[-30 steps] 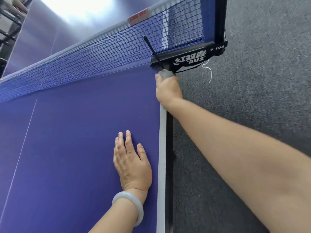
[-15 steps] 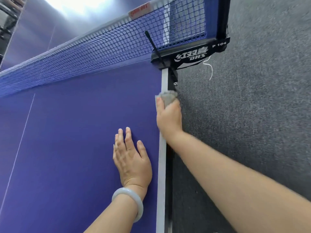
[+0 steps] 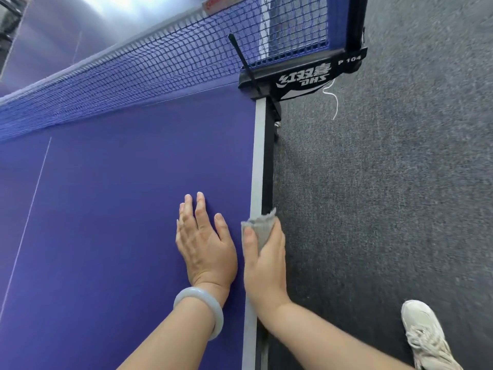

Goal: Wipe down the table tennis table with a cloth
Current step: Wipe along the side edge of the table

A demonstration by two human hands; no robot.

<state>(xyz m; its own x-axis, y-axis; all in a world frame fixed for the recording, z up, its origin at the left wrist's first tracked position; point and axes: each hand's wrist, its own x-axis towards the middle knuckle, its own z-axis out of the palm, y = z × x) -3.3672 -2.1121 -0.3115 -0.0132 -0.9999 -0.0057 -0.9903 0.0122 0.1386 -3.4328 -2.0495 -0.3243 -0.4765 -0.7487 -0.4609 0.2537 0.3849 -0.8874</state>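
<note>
Grey cloth (image 3: 262, 231) sits bunched in our right hand (image 3: 265, 265). The thumb lies across its top, and the other fingers curl down over the table's side, where we cannot see them. The hand grips the cloth and presses it onto the white edge line (image 3: 258, 161) of the table tennis table (image 3: 120, 209), right at the rim. A corner of the fabric pokes up past the fingertips.

Just beside it, our left hand (image 3: 205, 247) lies palm down on the purple-blue surface with the fingers straight and slightly spread, holding nothing. A pale bangle (image 3: 198, 308) circles that wrist.

Farther along the same edge, well apart from both hands, the black net clamp (image 3: 301, 76) bites onto the table, with a thin white string (image 3: 333, 102) dangling beside it. The blue net (image 3: 149, 68) stretches away from the clamp across the table. A thin white centre line (image 3: 29, 209) runs down the surface at far left. Off the table's edge there is dark grey carpet (image 3: 386, 182), and a white shoe (image 3: 426, 337) stands on it near the lower right corner.
</note>
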